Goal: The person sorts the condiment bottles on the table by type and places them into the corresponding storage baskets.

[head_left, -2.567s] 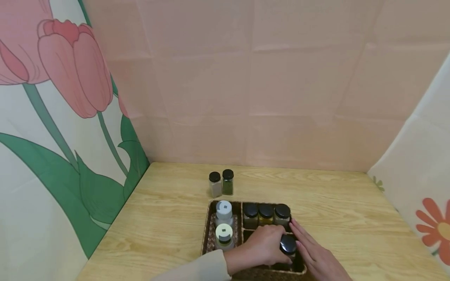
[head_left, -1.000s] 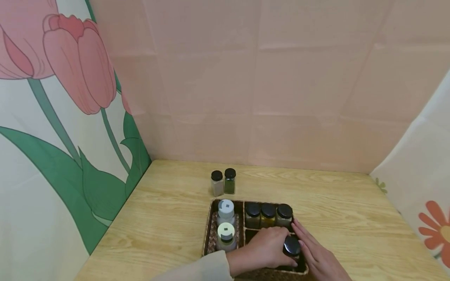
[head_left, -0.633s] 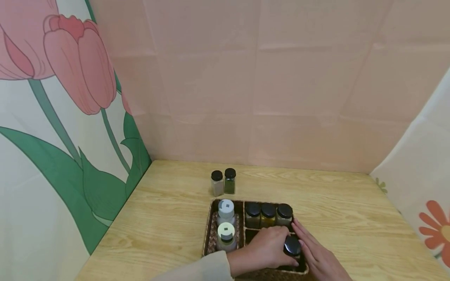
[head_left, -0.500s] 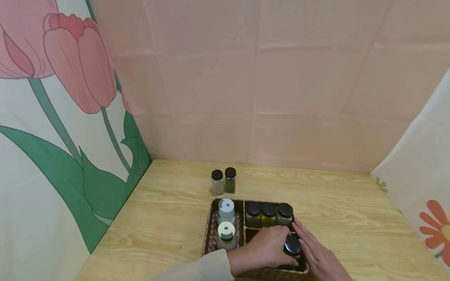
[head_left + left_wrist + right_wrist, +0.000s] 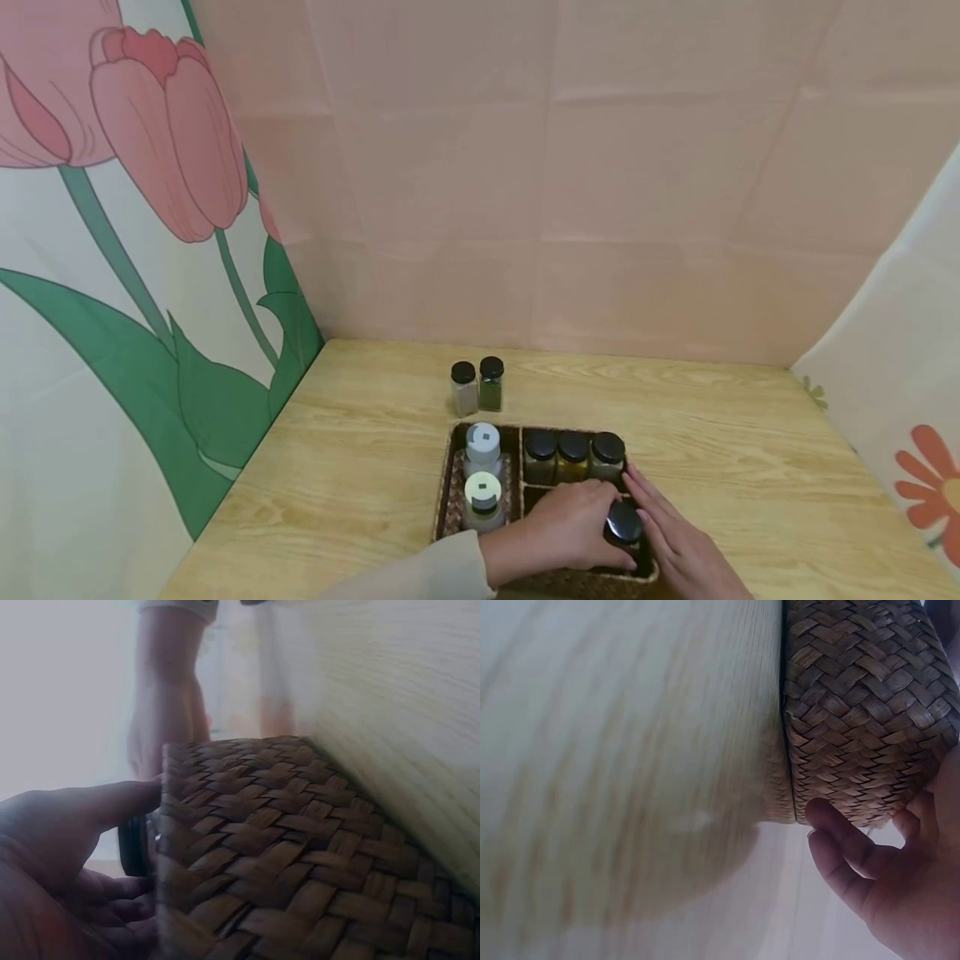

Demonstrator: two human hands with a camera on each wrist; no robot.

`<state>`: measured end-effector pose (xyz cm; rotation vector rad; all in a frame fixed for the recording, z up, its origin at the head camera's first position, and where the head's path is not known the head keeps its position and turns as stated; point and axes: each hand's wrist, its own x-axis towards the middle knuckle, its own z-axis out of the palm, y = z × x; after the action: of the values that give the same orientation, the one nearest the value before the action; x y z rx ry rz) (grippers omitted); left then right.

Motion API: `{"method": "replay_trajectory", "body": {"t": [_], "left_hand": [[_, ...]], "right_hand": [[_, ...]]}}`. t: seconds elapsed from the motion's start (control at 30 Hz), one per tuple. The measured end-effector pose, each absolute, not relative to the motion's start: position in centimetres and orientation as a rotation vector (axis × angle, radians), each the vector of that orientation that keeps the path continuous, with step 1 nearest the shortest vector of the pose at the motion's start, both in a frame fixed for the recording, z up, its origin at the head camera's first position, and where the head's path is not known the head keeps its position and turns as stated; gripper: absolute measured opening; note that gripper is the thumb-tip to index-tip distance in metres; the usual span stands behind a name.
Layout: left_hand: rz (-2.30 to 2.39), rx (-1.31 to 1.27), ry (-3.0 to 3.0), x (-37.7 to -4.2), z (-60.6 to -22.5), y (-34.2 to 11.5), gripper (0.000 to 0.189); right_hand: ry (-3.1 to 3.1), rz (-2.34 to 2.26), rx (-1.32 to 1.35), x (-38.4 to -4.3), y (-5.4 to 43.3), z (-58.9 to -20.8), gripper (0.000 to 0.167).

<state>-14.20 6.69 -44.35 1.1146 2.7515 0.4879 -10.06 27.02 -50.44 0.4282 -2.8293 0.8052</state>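
Observation:
My left hand reaches into the front right compartment of a brown woven basket and grips a black-lidded jar, thumb in front and fingers behind. In the left wrist view, the thumb and fingers show beside the dark lid at the rim; the jar's body is mostly hidden. Along the basket's right side lies my right hand, its extended fingers against the outer wall. The right wrist view shows the fingers at the woven wall, partly bent and holding nothing.
Three black-lidded jars stand in the back right compartment. Two bottles, one with a white cap and one with a pale yellow cap, occupy the left compartment. Behind the basket, two spice jars stand on the wooden table.
The scene has shifted slightly as the head camera moved. Both hands keep nearly the same place; the left still grips the jar, and the right still lies against the basket.

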Motion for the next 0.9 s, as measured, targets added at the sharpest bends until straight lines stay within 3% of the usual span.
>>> {"method": "replay_trajectory", "body": {"t": [0.5,0.9], "left_hand": [[0.558,1.092,2.681,-14.8,-40.7,4.1,0.064],[0.561,1.016,2.795,-15.9,-39.3,2.4,0.063]], "right_hand": [[-2.934,0.752,0.351,-10.3,26.8,-50.0,0.049],[-2.805,0.759,0.45,-10.0,27.0,-50.7,0.047]]}}
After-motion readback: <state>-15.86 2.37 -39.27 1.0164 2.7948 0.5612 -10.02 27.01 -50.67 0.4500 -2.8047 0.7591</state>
